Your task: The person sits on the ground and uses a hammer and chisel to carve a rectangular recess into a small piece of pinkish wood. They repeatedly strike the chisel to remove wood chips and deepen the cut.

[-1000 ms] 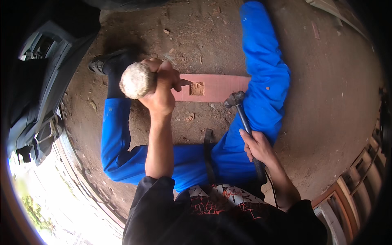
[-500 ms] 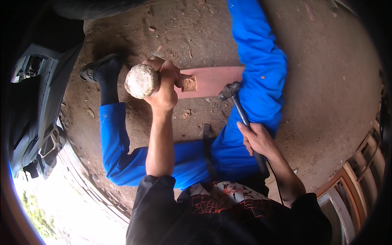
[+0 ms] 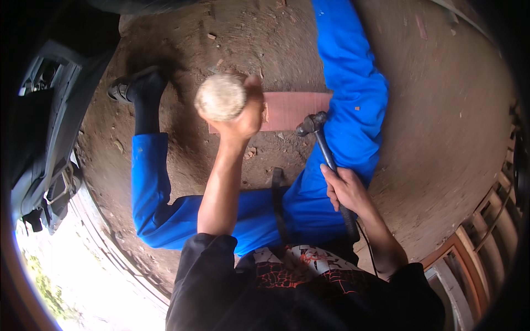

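My left hand [image 3: 245, 118] is closed round an upright wooden-handled chisel [image 3: 221, 97]. Its battered, pale round butt faces up at me, and the blade is hidden below. Under that hand lies a flat reddish wooden board [image 3: 301, 110]; the hand covers most of a shallow recess cut in it. To the right, my right hand [image 3: 346, 190] grips the dark handle of a hammer [image 3: 326, 149]. The hammer's head rests against my blue-trousered right leg, close to the board's right end.
Wood chips [image 3: 251, 152] are scattered over the brown dirt floor [image 3: 430, 138]. My legs [image 3: 353, 83] in blue trousers lie around the board. Dark vehicle-like parts [image 3: 61, 127] stand at the left, and wooden frames [image 3: 469, 265] lean at the lower right.
My left hand has shifted right with the chisel, blurred by motion, and now covers most of the recess. My right hand and the hammer have stayed put.
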The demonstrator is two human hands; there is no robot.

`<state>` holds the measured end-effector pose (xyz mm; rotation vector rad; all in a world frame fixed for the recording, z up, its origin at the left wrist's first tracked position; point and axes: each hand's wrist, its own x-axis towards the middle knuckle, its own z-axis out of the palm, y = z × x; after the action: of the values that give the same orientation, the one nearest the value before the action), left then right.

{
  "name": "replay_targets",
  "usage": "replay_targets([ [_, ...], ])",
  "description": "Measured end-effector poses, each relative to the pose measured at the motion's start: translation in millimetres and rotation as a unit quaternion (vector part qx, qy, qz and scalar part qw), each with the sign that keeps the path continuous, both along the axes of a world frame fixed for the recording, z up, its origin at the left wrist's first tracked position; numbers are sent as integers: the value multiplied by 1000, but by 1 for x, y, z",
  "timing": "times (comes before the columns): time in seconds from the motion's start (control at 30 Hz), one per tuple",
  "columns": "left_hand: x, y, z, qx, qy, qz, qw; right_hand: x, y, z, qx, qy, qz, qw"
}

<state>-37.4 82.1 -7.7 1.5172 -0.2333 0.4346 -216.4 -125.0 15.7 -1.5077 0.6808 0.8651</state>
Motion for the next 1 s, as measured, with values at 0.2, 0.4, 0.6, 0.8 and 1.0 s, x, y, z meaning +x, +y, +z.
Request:
replay_targets([
  [0.2, -2, -15, 0, 113, -157, 23, 981, 5, 9, 16, -15, 42, -45, 998],
  [0.4, 5, -13, 7, 29, -103, 16, 994, 31, -4, 80, -82, -157, -69, 982],
  [0.6, 2, -23, 9, 10, -79, -16, 997, 54, 22, 200, -18, -511, -62, 857],
  [0.8, -1, -16, 9, 21, -42, -17, 999, 35, 51, 162, -162, -319, 23, 934],
  [1.0, -3, -14, 3, 9, -56, -14, 998, 49, 42, 216, -216, -381, -87, 895],
])
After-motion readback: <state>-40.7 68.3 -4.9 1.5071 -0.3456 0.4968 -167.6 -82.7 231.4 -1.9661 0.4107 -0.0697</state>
